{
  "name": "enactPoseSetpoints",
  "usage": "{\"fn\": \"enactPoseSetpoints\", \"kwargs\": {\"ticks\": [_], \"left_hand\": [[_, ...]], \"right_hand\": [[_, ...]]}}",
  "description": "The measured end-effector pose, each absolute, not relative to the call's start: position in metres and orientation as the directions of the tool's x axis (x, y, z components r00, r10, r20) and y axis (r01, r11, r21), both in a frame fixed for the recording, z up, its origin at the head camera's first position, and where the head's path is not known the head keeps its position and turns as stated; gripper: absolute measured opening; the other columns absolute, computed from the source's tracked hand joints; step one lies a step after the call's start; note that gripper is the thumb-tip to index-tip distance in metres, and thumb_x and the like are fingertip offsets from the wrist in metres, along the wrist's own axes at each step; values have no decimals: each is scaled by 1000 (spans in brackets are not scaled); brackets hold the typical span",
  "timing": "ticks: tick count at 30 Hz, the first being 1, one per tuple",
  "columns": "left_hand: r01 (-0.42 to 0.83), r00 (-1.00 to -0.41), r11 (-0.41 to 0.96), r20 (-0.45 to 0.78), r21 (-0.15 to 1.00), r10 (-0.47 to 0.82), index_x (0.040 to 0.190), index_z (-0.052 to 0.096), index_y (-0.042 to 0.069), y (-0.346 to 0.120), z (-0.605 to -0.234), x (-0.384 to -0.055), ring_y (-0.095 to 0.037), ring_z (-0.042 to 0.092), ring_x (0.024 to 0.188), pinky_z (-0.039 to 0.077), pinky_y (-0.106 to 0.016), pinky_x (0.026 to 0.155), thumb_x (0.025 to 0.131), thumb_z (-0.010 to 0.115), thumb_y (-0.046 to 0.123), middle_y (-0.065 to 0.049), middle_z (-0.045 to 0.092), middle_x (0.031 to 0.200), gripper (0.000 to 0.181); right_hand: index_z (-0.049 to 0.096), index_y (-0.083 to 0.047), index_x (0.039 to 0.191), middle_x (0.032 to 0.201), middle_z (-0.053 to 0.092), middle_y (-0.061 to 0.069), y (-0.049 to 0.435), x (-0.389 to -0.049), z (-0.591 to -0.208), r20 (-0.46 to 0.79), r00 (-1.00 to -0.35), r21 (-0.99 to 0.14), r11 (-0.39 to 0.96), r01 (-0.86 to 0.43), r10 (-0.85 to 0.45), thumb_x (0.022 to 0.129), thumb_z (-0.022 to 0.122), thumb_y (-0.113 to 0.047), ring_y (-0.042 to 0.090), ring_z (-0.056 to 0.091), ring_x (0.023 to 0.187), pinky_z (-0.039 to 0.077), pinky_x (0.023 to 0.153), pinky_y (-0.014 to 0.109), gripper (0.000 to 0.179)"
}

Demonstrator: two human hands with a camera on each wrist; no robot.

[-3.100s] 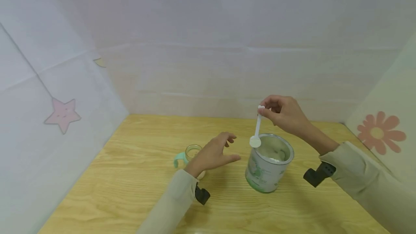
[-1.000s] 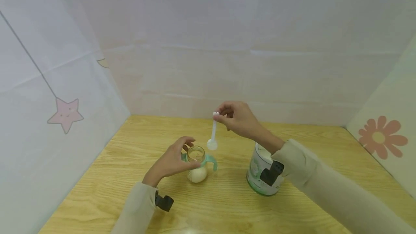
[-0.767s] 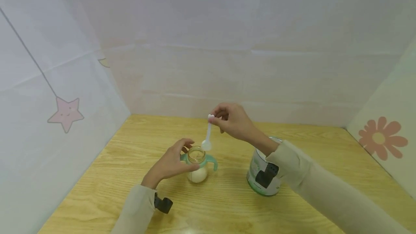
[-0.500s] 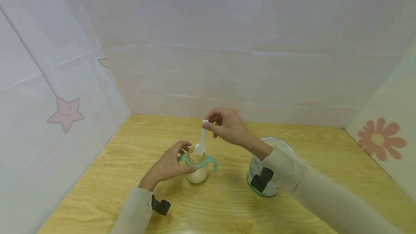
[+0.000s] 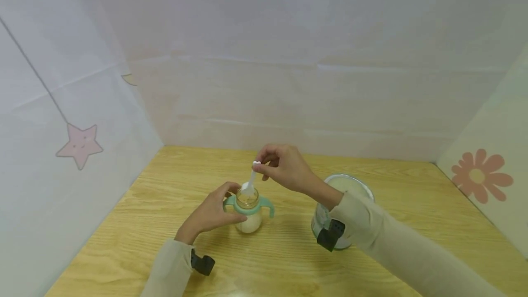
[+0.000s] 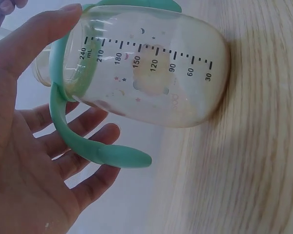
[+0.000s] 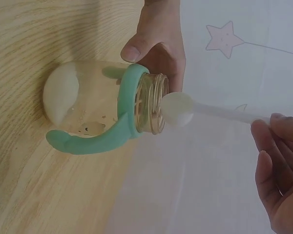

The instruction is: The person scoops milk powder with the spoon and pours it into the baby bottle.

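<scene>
A clear baby bottle with a mint-green two-handled collar stands uncapped on the table, pale contents at its base. My left hand curves round its collar and one handle, thumb against the ring in the left wrist view. My right hand pinches the end of a white measuring scoop between thumb and fingers. The scoop's bowl is tilted right at the bottle's mouth, with pale powder visible in it. Left of my right sleeve is a milk powder can, partly hidden by the forearm.
The wooden table runs back to a pale cloth wall, with cloth sides printed with a star and a flower. The can's rim shows behind my right forearm.
My right hand has carried the scoop from over the can leftward and down to the bottle's mouth, tilting it. My left hand has moved back left and settled round the bottle.
</scene>
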State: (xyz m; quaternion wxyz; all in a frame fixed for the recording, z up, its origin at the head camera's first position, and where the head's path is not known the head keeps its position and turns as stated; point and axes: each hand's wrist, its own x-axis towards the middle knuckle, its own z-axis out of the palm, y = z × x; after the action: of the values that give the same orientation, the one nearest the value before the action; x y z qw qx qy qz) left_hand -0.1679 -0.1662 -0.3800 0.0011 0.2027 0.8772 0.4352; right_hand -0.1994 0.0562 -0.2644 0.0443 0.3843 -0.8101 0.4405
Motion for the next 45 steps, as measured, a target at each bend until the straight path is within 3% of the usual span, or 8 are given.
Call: {"fn": "enactPoseSetpoints", "kwargs": {"ticks": [18,45], "left_hand": [[362,-911,523,174,771,373,135,42,9,-168,-380,-167,-31,52,117,43,-54,97,78,78,30,-11,53,128,70],[334,-914,509,141,793,381,136,41,9,-164,-380,-169,-35,50,120,42,-57,97,79,77,29,-12,52,128,71]], "right_hand": [[69,-3,86,82,71,9,65,-187,-274,424,-625,-658,251,-710,-655,85,70,-6,5,65,63,54,55,23,4],[71,-4,86,81,71,7,71,-180,-276,389,-613,-634,283,-720,-688,84,72,-8,1,60,57,48,50,21,4]]}}
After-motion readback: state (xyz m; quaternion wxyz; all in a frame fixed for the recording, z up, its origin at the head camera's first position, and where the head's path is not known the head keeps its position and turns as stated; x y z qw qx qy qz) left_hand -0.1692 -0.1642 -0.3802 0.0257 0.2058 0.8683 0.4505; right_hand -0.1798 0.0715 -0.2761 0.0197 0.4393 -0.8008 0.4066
